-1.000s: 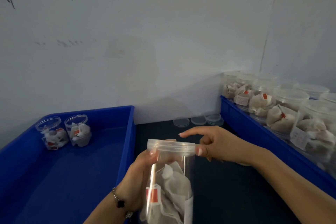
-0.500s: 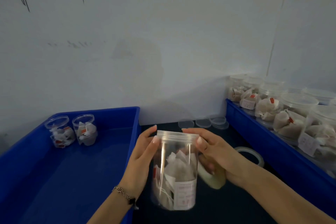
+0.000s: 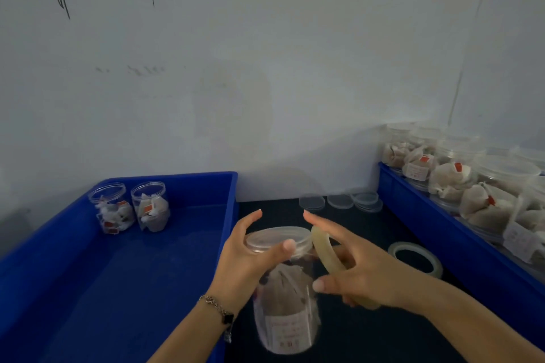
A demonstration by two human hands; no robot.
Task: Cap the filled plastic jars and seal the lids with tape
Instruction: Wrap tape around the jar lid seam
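A clear plastic jar (image 3: 284,312) full of tea bags hangs tilted over the dark table, its clear lid (image 3: 277,240) on top. My left hand (image 3: 244,262) grips the jar just below the lid, thumb across the lid's front rim. My right hand (image 3: 356,268) holds a yellowish roll of tape (image 3: 327,256) pressed against the lid's right side; its index finger points up and left, its thumb reaches toward the jar. A second tape roll (image 3: 415,259) lies flat on the table to the right.
A blue tray (image 3: 182,186) at left holds two open filled jars (image 3: 132,206) at its far end. A blue tray (image 3: 442,230) at right carries several capped filled jars (image 3: 460,174). Spare clear lids (image 3: 342,202) lie by the wall.
The jar has tipped so its lid top faces me. My right hand drew back from the lid rim and now shows the tape roll against the lid's side. My left thumb moved onto the lid.
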